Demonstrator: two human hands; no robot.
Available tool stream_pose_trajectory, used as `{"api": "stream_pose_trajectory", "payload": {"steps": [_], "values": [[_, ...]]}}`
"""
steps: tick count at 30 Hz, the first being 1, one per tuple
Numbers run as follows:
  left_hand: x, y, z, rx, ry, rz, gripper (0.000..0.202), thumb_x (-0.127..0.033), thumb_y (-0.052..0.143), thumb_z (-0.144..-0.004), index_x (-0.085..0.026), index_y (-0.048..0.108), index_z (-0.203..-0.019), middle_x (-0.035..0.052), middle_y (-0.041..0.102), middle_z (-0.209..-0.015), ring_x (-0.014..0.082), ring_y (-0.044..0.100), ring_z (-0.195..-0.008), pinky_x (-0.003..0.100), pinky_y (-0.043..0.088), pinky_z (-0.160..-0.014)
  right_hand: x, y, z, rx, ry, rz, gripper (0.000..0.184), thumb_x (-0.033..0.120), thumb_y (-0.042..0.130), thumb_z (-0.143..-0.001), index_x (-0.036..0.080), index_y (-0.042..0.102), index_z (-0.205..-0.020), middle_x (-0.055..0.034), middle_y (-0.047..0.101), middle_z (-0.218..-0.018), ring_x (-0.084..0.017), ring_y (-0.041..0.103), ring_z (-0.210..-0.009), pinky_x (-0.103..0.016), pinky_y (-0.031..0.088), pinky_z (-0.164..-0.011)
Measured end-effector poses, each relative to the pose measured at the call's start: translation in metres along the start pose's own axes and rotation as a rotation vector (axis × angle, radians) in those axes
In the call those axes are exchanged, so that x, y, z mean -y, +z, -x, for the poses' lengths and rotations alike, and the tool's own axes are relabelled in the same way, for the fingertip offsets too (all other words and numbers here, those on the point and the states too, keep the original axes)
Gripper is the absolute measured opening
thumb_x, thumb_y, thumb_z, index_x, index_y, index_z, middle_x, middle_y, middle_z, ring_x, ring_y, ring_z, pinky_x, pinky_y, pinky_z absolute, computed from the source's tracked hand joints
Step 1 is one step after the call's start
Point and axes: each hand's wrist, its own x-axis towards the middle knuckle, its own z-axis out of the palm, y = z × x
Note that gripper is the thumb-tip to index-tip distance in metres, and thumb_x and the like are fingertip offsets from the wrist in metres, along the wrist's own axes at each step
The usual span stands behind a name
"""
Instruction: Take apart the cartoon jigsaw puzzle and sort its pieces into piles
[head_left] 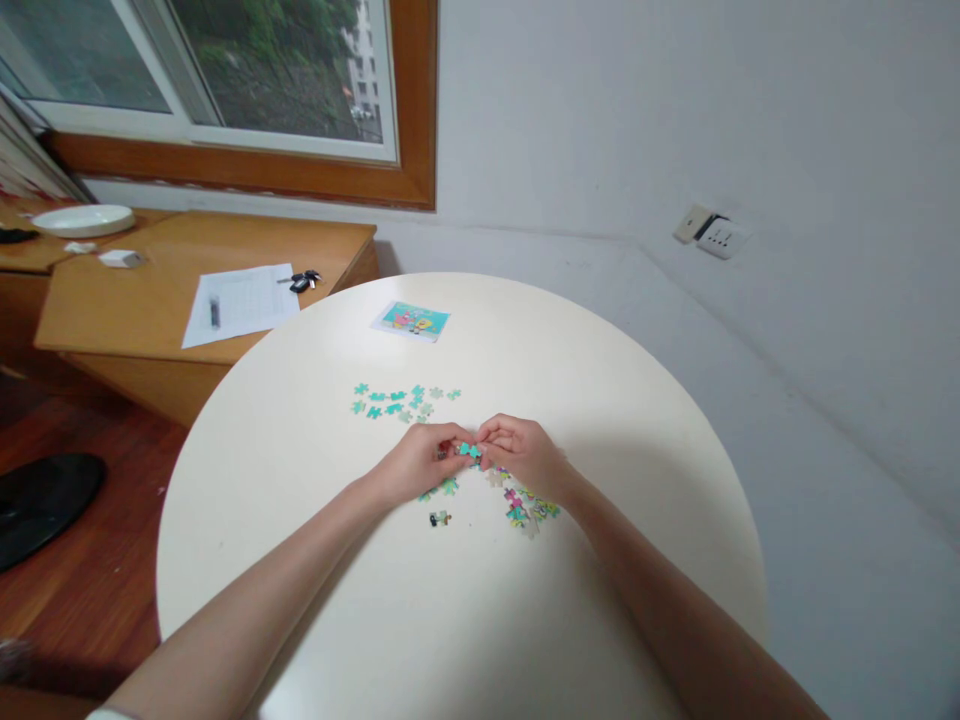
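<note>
Over the middle of the table my left hand (421, 462) and my right hand (523, 455) meet, fingertips almost touching. Between them is a teal jigsaw piece (470, 451), pinched by the left thumb and fingers, with the right fingertips at its other side. Whether the right fingers hold a piece of their own is hidden. More pieces peek out under both hands. A pile of colourful puzzle pieces (529, 508) lies below my right hand, and a dark-and-pale piece (440, 519) sits alone below my left. Beyond the hands, several teal pieces (394, 408) are spread out.
A picture card (413, 320) with cartoon figures rests near the far edge of the round white table (247, 480). On the wooden desk (172, 240) at left are a paper sheet (244, 300), keys (302, 281) and a white dish (84, 220). A wall socket (721, 237) is at right.
</note>
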Motion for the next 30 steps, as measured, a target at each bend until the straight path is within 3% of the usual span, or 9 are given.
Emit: {"api": "stream_pose_trajectory", "payload": {"steps": [3, 9, 14, 21, 30], "values": [[0.0, -0.001, -0.001, -0.021, -0.004, -0.029, 0.018, -0.026, 0.054, -0.076, -0.013, 0.064, -0.08, -0.0014, 0.054, -0.059, 0.0082, 0.043, -0.054, 0.019, 0.034, -0.053, -0.001, -0.009, 0.0, 0.014, 0.001, 0.073, 0.013, 0.029, 0.057, -0.07, 0.017, 0.053, -0.076, 0.0012, 0.057, -0.06, -0.011, 0.055, -0.055, -0.023, 0.041, -0.053], [0.005, -0.005, -0.004, -0.075, 0.002, -0.032, 0.015, -0.025, 0.054, -0.076, -0.013, 0.063, -0.077, 0.0016, 0.061, -0.066, 0.0092, 0.046, -0.058, 0.021, 0.036, -0.058, 0.005, -0.039, 0.004, -0.004, -0.018, 0.504, 0.008, 0.022, 0.055, -0.07, 0.016, 0.06, -0.069, 0.0005, 0.057, -0.059, -0.011, 0.05, -0.055, -0.022, 0.038, -0.053], [0.013, -0.006, -0.005, -0.087, -0.003, -0.037, 0.016, -0.027, 0.052, -0.078, -0.013, 0.06, -0.073, -0.0002, 0.056, -0.06, 0.0088, 0.045, -0.055, 0.02, 0.034, -0.055, 0.011, -0.05, 0.008, 0.117, -0.014, 0.726, 0.006, 0.016, 0.059, -0.066, 0.015, 0.063, -0.07, 0.0007, 0.057, -0.059, -0.011, 0.049, -0.055, -0.021, 0.036, -0.053], [0.012, -0.008, -0.004, -0.098, -0.005, -0.052, 0.021, -0.031, 0.051, -0.079, -0.013, 0.056, -0.07, -0.0026, 0.05, -0.056, 0.0078, 0.04, -0.053, 0.02, 0.031, -0.053, 0.005, -0.053, 0.01, 0.226, -0.031, 0.771, 0.012, 0.017, 0.063, -0.065, 0.015, 0.066, -0.077, -0.0014, 0.058, -0.068, -0.013, 0.052, -0.062, -0.022, 0.039, -0.058], [0.014, -0.007, -0.004, -0.133, -0.036, -0.088, 0.021, -0.032, 0.049, -0.08, -0.014, 0.057, -0.072, -0.0057, 0.039, -0.05, 0.0077, 0.034, -0.047, 0.02, 0.026, -0.048, 0.007, -0.052, 0.01, 0.209, 0.027, 0.713, 0.017, 0.015, 0.063, -0.065, 0.014, 0.064, -0.082, -0.0004, 0.055, -0.067, -0.012, 0.051, -0.062, -0.022, 0.04, -0.057]]}}
